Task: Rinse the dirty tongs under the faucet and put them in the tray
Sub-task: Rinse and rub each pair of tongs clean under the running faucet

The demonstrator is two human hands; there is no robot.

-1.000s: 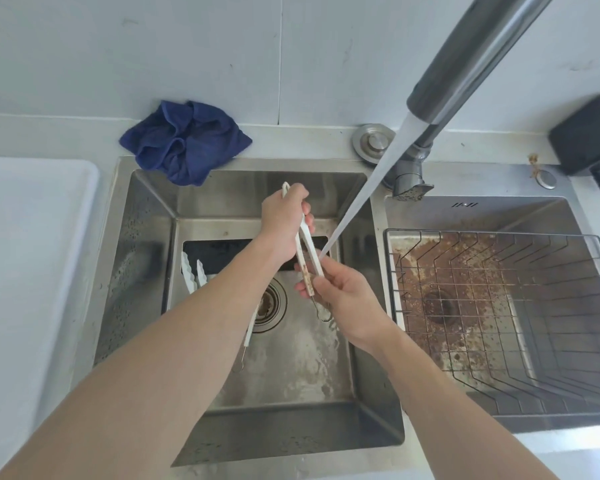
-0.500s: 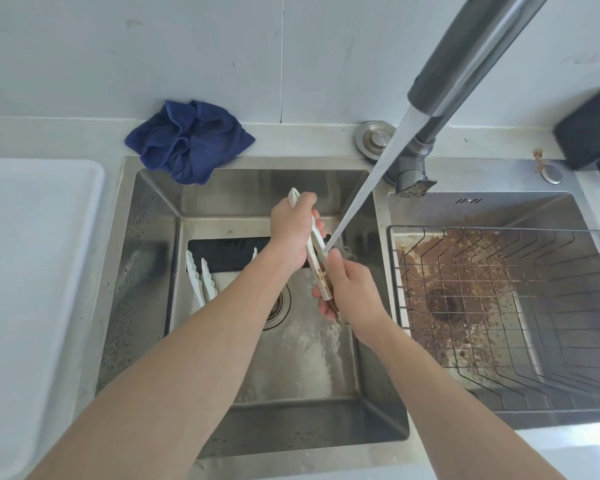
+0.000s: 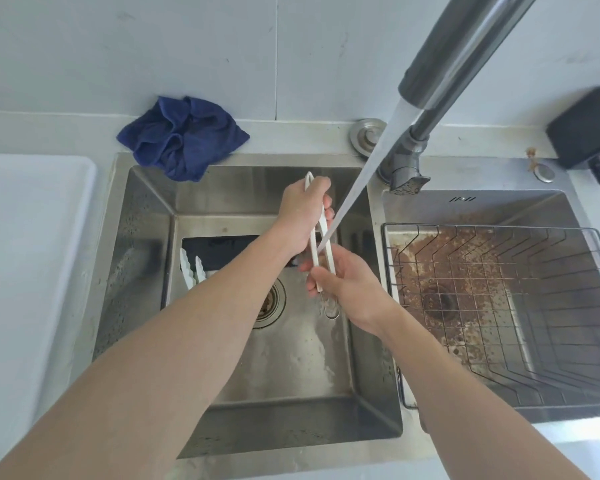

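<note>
- Stainless steel left sink basin (image 3: 146, 271) holds a round drain (image 3: 269, 303), wet floor, and two more white utensils (image 3: 191, 271) standing at its 9 o'clock side.
- Right basin (image 3: 482, 209) carries a wire rack (image 3: 568, 341) over a brown-stained bottom.
- White tray (image 3: 32, 237) lies on the table at 9 o'clock of the sinks; a blue cloth (image 3: 182, 136) sits at 12 o'clock of the left basin.
- White tongs (image 3: 315, 251), slim and two-armed, hang over the left basin, with the faucet (image 3: 458, 53) stream striking them.
- Left hand (image 3: 300, 216) is clamped around the tongs' upper end.
- Right hand (image 3: 350, 285) grips their lower ends, covering the tips.
</note>
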